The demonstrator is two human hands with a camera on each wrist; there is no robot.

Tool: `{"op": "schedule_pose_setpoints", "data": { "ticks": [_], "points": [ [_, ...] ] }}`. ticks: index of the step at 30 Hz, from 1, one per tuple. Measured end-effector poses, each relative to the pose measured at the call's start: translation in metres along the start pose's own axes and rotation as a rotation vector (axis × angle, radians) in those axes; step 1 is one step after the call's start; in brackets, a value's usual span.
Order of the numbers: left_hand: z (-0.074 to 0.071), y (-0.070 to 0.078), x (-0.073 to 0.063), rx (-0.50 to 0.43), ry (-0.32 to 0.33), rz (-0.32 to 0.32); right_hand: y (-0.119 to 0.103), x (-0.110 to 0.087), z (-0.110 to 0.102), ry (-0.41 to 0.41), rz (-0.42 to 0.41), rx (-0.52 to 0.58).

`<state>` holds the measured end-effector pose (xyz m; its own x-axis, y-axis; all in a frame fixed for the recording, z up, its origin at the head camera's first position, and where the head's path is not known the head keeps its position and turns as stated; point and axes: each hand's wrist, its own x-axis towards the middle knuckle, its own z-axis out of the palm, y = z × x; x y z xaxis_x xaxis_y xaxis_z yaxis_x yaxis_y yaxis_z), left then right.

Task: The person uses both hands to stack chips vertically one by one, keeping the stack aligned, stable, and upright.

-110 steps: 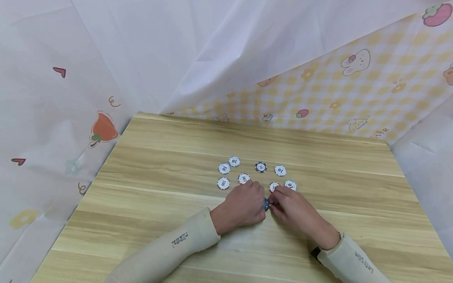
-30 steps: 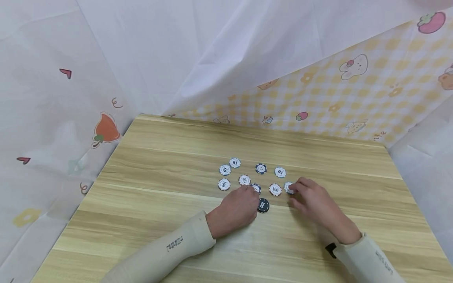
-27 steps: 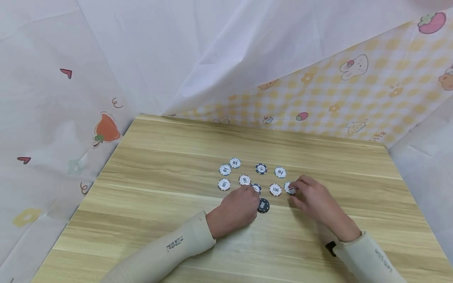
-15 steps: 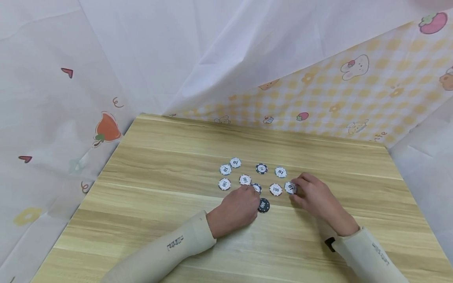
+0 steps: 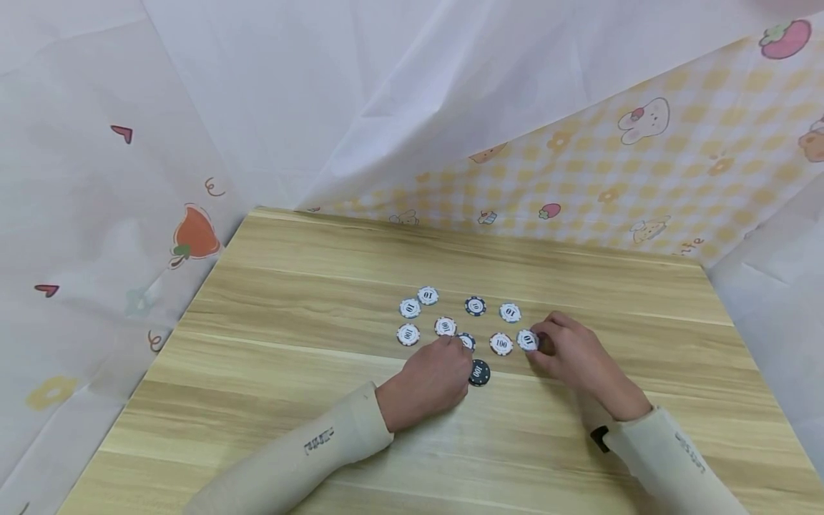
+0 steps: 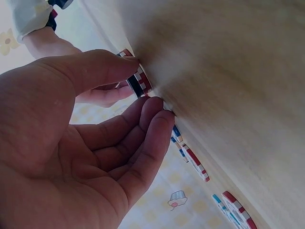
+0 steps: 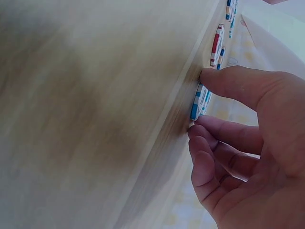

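Note:
My left hand [image 5: 425,379] stays beside a dark poker chip [image 5: 479,373] marked 100. In the left wrist view, its thumb and fingertips close around the chip's red-and-white edge [image 6: 143,80]. Whether another chip lies under the dark one is hard to tell. At the right end of the group, my right hand [image 5: 576,357] pinches a blue-and-white 10 chip [image 5: 527,340]. The right wrist view has that chip's edge [image 7: 196,106] between thumb and fingertips, flat at the table. My left knuckles partly hide a dark blue chip [image 5: 466,342].
Several more chips lie flat on the wooden table [image 5: 309,286], among them a red-edged 100 chip [image 5: 501,343], a dark blue chip [image 5: 476,306] and a 10 chip [image 5: 511,312]. Patterned sheets [image 5: 579,157] hang behind the table.
My right hand has left the dark chip by my left hand and moved right to the 10 chip. Its fingers have slid from the chip's top to its right edge.

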<state>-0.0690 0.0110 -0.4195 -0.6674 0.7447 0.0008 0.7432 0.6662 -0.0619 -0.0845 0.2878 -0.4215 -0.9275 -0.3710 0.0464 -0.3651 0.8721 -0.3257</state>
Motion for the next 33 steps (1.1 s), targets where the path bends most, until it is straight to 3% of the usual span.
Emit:
{"op": "schedule_pose_setpoints", "data": {
  "ticks": [33],
  "points": [
    [-0.002,0.001,0.001,-0.038,-0.014,-0.022,0.008,0.011,0.007,0.005,0.025,0.0]
  ]
}}
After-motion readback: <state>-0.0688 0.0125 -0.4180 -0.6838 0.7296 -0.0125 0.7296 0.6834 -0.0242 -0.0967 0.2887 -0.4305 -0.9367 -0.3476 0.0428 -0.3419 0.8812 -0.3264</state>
